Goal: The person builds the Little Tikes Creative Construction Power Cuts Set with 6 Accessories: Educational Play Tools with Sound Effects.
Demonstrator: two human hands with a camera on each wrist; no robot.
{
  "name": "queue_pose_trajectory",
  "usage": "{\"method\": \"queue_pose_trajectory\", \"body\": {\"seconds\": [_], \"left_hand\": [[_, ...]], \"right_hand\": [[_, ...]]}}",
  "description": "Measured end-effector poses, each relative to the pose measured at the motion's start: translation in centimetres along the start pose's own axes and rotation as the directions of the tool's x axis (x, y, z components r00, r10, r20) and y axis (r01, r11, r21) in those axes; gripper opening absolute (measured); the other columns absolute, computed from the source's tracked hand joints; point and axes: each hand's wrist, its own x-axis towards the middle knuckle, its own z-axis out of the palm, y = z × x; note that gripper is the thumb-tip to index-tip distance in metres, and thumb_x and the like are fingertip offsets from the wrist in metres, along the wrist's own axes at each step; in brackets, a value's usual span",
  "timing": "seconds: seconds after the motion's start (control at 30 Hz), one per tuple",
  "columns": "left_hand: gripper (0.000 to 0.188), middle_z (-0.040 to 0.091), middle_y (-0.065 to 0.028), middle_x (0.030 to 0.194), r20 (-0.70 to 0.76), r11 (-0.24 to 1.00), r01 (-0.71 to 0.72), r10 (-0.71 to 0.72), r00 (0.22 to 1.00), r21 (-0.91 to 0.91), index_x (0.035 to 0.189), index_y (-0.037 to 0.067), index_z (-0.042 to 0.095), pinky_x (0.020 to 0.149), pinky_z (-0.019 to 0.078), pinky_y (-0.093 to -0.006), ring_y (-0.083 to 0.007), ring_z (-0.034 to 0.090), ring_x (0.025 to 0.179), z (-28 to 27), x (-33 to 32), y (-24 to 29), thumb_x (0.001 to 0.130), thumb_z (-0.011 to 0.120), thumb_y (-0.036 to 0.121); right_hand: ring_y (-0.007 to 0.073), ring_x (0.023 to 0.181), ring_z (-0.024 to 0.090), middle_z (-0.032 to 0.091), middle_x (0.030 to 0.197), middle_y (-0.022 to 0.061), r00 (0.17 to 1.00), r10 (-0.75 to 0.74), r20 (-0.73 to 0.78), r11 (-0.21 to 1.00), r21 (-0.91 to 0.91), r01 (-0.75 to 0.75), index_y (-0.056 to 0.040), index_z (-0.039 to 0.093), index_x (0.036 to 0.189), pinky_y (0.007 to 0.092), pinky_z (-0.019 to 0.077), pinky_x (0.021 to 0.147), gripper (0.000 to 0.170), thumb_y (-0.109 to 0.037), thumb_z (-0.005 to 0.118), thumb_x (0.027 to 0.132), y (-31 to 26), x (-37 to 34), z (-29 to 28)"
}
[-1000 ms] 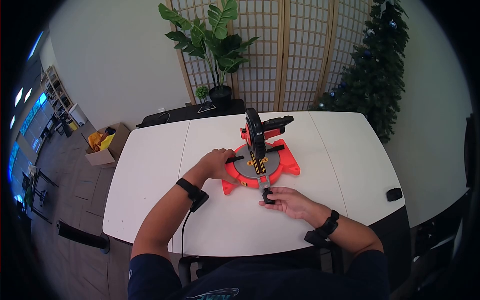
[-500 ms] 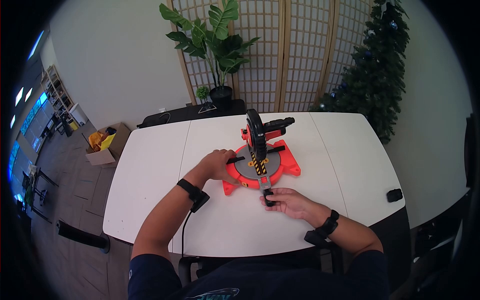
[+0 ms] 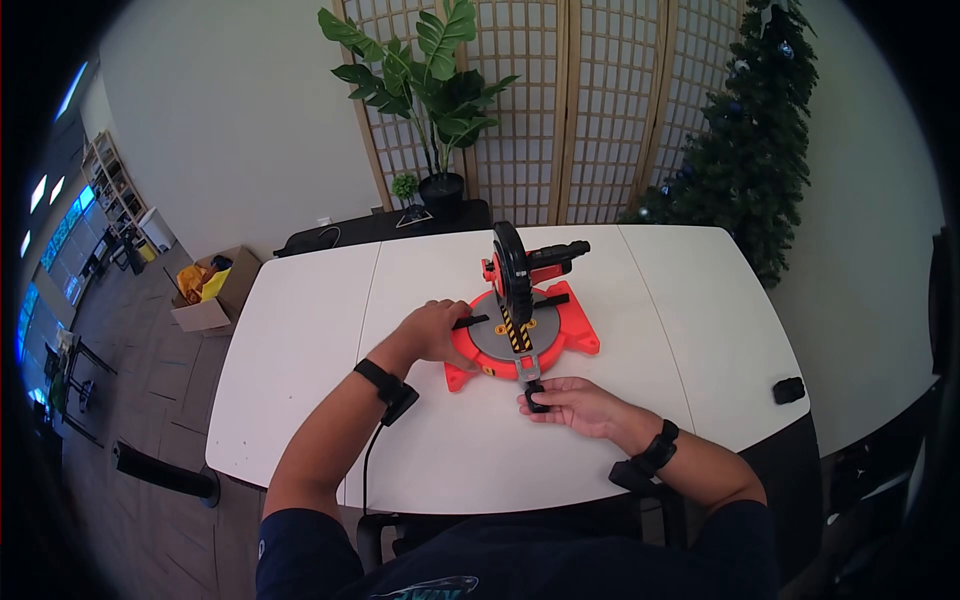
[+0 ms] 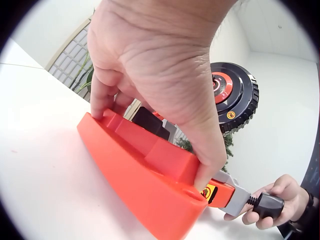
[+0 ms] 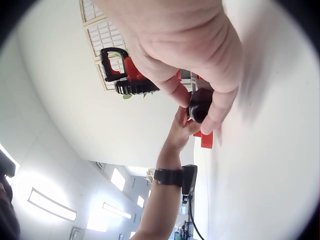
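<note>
The toy saw stands upright on the white table, around the middle of the frame in the head view. The person's left hand arches over the left end of its red base, thumb at the near edge and fingers toward the far one, gripping that end. The right hand pinches the black knob between thumb and fingers, below the middle of the head view; at the lower right of the left wrist view, a threaded screw shows between the knob and the grey bracket.

The saw looks like moulded plastic, so it is probably light for its bulk, stiff, and apt to slide on the smooth table unless steadied. The base seems the soundest place to hold, being broad and low, though its glossy face may be a little slippery. The knob appears hard and faceted, which should give fingertips a fair hold for turning; a sideways pull there would likely drag the saw. The black wheel and the thin black bars look like poorer holds, perhaps easier to strain, while the handle should suit a full grip
</note>
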Motion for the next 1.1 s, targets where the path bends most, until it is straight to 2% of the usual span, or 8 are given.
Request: {"method": "queue_pose_trajectory", "body": {"seconds": [0.17,0.3,0.6,0.67,0.8,0.87,0.97,1.1], "left_hand": [[0.1,0.065,-0.0155,0.119,-0.006,1.0,-0.013,0.013,1.0,-0.007,0.128,0.004,0.058,0.1,0.0486,-0.0392,-0.0333,0.061,0.114,0.18,0.1,-0.27,0.05,0.088,0.059],[0.1,0.064,-0.0154,0.121,0.009,1.0,0.001,-0.001,1.0,-0.001,0.129,0.005,0.058,0.101,0.0482,-0.0394,-0.0329,0.061,0.116,0.0,0.0,-0.1,0.051,0.088,0.058],[0.1,0.063,-0.015,0.123,0.022,1.0,0.015,-0.015,1.0,-0.007,0.13,0.006,0.058,0.102,0.0478,-0.0395,-0.0326,0.06,0.118,-0.09,-0.05,0.0,0.051,0.088,0.058],[0.1,0.063,-0.015,0.123,0.024,1.0,0.016,-0.015,1.0,-0.012,0.131,0.006,0.058,0.102,0.0478,-0.0395,-0.0326,0.059,0.118,-0.19,-0.1,0.05,0.051,0.088,0.057],[0.099,0.063,-0.0144,0.124,0.026,1.0,0.021,-0.021,0.999,-0.012,0.131,0.006,0.058,0.102,0.0478,-0.0393,-0.0326,0.059,0.118,-0.26,-0.13,0.21,0.051,0.088,0.057],[0.099,0.063,-0.0142,0.124,0.025,1.0,0.024,-0.023,0.999,-0.008,0.13,0.006,0.058,0.102,0.0478,-0.0393,-0.0326,0.059,0.118,-0.17,-0.1,0.13,0.051,0.088,0.057],[0.098,0.063,-0.0142,0.123,0.022,1.0,0.025,-0.024,0.999,-0.009,0.13,0.007,0.058,0.102,0.0479,-0.0392,-0.0326,0.059,0.118,-0.06,-0.06,-0.02,0.052,0.088,0.057],[0.098,0.063,-0.0145,0.123,0.014,1.0,0.01,-0.01,1.0,-0.006,0.13,0.006,0.058,0.101,0.0481,-0.0393,-0.0326,0.059,0.117,0.07,0.03,-0.12,0.051,0.088,0.057]], "right_hand": [[0.0294,0.11,0.069,0.063,0.117,0.0157,1.0,0.0,-0.008,0.997,0.075,0.001,0.0074,0.053,0.12,0.0342,0.0575,0.099,0.031,-0.004,0.067,0.095,0.16,0.09,0.0],[0.0298,0.11,0.069,0.062,0.116,0.0148,0.999,-0.009,-0.042,0.998,0.055,0.012,0.0064,0.053,0.119,0.0351,0.0583,0.098,0.03,-0.004,0.067,0.095,0.17,-0.05,0.27],[0.0258,0.112,0.068,0.066,0.118,0.0167,1.0,0.004,-0.027,0.999,-0.038,-0.005,0.006,0.056,0.126,0.0348,0.0569,0.099,0.032,-0.007,0.064,0.098,0.34,0.24,-0.47],[0.0253,0.111,0.068,0.066,0.117,0.0175,1.0,-0.021,-0.008,0.999,-0.028,0.021,0.0093,0.055,0.123,0.0367,0.0573,0.099,0.034,-0.008,0.067,0.096,0.42,0.22,-0.38],[0.0268,0.111,0.068,0.065,0.116,0.0181,1.0,0.004,0.003,1.0,0.024,-0.004,0.01,0.055,0.122,0.0368,0.0576,0.099,0.033,-0.007,0.066,0.096,0.37,0.37,-0.31],[0.0286,0.11,0.068,0.065,0.116,0.0201,0.998,-0.009,-0.064,0.996,0.091,0.014,0.0109,0.055,0.12,0.037,0.0577,0.099,0.031,-0.007,0.064,0.097,0.56,0.28,0.09],[0.0301,0.11,0.068,0.065,0.116,0.0224,0.996,-0.034,-0.079,0.997,0.063,0.039,0.011,0.055,0.119,0.0372,0.0578,0.099,0.028,-0.008,0.062,0.099,0.63,0.17,0.32],[0.0292,0.11,0.068,0.065,0.117,0.0216,1.0,0.001,-0.018,0.998,0.063,0.0,0.0099,0.056,0.119,0.0366,0.0581,0.098,0.029,-0.01,0.062,0.099,0.26,0.36,-0.38]]}}
